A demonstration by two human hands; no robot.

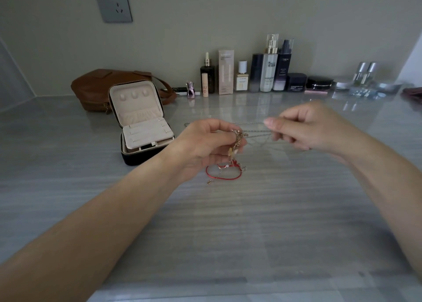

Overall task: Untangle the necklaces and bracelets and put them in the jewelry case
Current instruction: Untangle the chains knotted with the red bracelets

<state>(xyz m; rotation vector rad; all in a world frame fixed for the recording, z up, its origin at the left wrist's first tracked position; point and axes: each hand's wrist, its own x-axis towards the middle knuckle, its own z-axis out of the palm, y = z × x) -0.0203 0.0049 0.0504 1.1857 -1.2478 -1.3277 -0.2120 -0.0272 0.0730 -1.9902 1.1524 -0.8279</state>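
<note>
Gripping the knotted gold-tone chain cluster above the grey desk, the left hand anchors it; the right hand pinches its thin silver strands. Light, limp, likely fragile: grasp beside the knot.

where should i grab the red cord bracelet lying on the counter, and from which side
Pinch the near arc of the red bracelet, coming from above on the person's side. It lies flat as an open loop, and that arc is bare; the far side sits under the left hand and its gold charms.
</note>
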